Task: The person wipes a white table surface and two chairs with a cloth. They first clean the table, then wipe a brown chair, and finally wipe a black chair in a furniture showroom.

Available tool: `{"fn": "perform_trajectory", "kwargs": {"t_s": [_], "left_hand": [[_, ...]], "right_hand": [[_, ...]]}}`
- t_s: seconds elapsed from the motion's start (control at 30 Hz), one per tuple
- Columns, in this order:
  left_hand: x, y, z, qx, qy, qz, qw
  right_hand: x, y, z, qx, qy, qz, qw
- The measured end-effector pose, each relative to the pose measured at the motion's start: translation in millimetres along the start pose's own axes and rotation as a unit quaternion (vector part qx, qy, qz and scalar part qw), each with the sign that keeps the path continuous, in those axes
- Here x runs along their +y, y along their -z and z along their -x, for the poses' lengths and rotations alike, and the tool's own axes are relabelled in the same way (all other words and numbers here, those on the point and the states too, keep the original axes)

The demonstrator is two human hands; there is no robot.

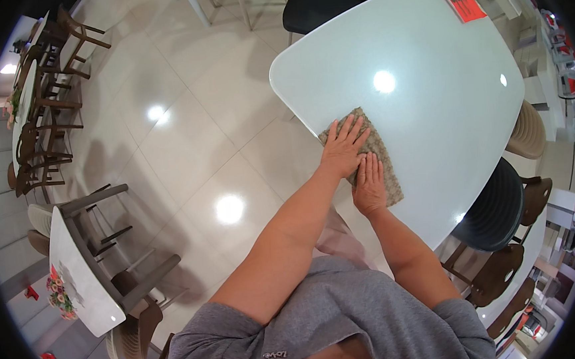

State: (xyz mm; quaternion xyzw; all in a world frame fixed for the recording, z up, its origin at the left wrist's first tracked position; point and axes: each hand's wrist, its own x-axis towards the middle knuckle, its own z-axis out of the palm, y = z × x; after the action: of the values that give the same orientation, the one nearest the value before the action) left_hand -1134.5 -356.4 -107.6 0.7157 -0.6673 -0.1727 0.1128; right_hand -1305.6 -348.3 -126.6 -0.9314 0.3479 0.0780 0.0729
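A brown textured cloth (389, 172) lies flat on the glossy white tabletop (441, 93), near its left edge. My left hand (346, 148) holds the upper part of the cloth against the table, palm down with fingers somewhat spread. Just below it, my right hand (369, 184) presses on the lower part, its fingers straight and close together. The two hands touch or nearly touch near the left thumb. What lies under the palms is hidden.
A red card (461, 1) with handwriting lies at the table's far corner. A black chair (325, 2) stands beyond the table; a dark ribbed chair (492, 207) and a beige one (526, 130) are along its right. Another white table (84, 278) with flowers (60, 295) stands left, across tiled floor (189, 136).
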Motion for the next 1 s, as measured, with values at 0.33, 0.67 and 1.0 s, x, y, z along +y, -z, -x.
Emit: {"fn": "perform_trajectory", "kwargs": {"t_s": [0.33,0.67,1.0], "left_hand": [[-9,2,-2,-0.019,-0.045,-0.014,0.999],[-36,24,-21,-0.11,-0.099,-0.041,0.988],[-79,31,-48,-0.051,-0.111,-0.003,0.993]], "right_hand": [[2,3,4,0.0,0.011,0.004,1.0],[-17,12,-12,0.011,-0.016,-0.027,0.999],[-37,13,-64,0.025,-0.011,0.006,1.0]]}}
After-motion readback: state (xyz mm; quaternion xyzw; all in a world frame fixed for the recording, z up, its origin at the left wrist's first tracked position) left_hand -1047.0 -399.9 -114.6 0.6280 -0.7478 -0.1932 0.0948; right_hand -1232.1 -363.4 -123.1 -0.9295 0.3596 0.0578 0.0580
